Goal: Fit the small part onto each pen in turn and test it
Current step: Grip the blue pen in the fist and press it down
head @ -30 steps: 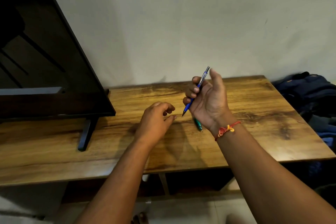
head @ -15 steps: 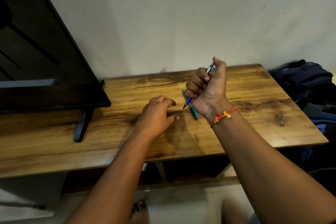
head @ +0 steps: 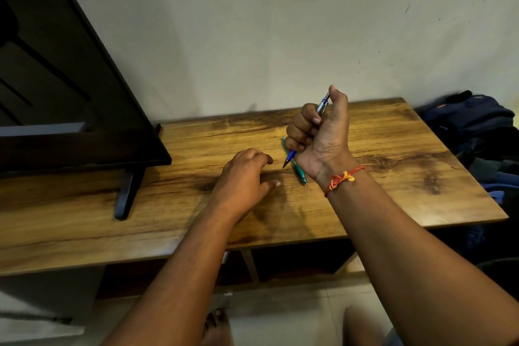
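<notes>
Bench (head: 393, 154): brown wood under the TV (head: 70, 93), by the wall (head: 280, 22).
Open room: bare wood right of TV.
Right grip (head: 320, 135): fist round blue pen (head: 291, 154).
Left grip (head: 244, 174): loose, empty.

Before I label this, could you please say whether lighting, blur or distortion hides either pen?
Head view: dim warm light, soft shadows on the table, wide-lens bending at edges; the blue pen and green pen are fairly sharp, though the right hand partly hides both.
</notes>
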